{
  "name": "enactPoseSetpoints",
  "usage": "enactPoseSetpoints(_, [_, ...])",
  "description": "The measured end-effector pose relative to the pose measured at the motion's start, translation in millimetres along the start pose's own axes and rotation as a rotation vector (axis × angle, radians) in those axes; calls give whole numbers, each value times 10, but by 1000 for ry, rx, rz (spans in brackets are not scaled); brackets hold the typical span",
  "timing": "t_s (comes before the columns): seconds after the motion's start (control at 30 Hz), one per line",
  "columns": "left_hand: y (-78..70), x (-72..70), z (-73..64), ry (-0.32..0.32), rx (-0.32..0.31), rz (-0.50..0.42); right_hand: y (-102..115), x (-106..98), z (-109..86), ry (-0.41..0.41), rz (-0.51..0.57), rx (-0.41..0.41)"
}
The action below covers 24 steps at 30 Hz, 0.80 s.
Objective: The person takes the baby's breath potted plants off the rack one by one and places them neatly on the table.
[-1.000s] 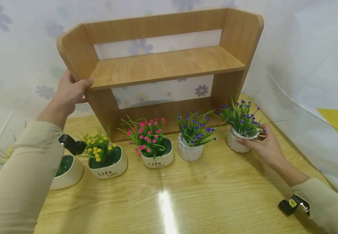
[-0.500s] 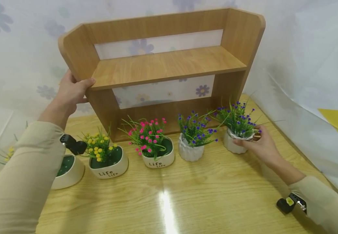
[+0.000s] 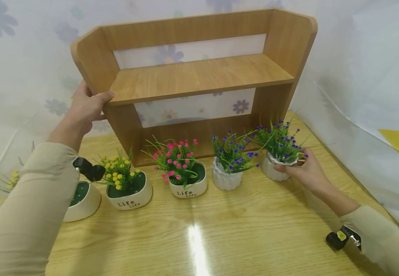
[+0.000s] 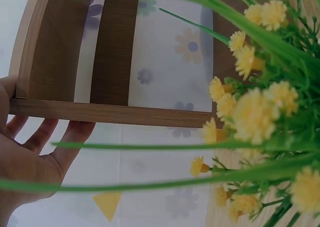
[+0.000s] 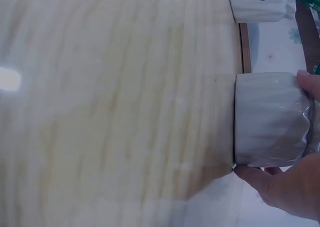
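A wooden two-tier shelf stands at the back of the table. My left hand grips its left side panel, thumb on the front edge by the middle board and fingers behind. On the right, my right hand holds a white fluted pot of purple artificial flowers, thumb at the front rim and fingers around the far side. The pot's base sits at the tabletop in the right wrist view. A matching purple-flowered pot stands just left of it.
Left of these stand an oval pot of pink flowers, one of yellow flowers, and another oval pot partly behind my left forearm. White walls with printed flowers close off the back and right.
The pot in my right hand has shifted slightly left, towards the other purple-flowered pot. My left hand keeps its grip on the shelf; the whole view drifts slightly.
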<state>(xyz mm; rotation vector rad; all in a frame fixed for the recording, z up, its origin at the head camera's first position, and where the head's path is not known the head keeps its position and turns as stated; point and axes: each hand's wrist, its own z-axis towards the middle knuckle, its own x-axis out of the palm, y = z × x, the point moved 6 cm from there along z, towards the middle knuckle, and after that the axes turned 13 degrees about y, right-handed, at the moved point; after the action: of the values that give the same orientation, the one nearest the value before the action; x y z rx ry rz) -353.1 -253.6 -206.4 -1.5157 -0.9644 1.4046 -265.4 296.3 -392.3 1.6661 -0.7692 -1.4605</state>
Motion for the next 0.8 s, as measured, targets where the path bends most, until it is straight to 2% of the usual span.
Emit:
enactPoseSetpoints(0.13, [-2, 24, 19, -2, -2, 5, 15, -7, 13, 22, 16, -49])
enactPoseSetpoints(0.3, [-31, 62, 28, 5, 15, 41, -37, -30, 5, 79, 34, -22])
enactPoseSetpoints(0.37, [-50, 71, 23, 11, 21, 80, -72, -67, -2, 106, 5, 2])
enactPoseSetpoints(0.47, [-68, 81, 6, 40, 7, 155, -104, -153, 4, 156, -73, -9])
enactPoseSetpoints(0.57, [-63, 85, -24, 103, -30, 226, -132, -279, 24, 211, -158, -26])
enactPoseSetpoints(0.67, [-43, 74, -67, 185, -73, 304, -151, -458, 34, 261, -216, 6])
enactPoseSetpoints(0.8, [-19, 32, -151, 312, -134, 425, -128, -758, 52, 255, -225, 2])
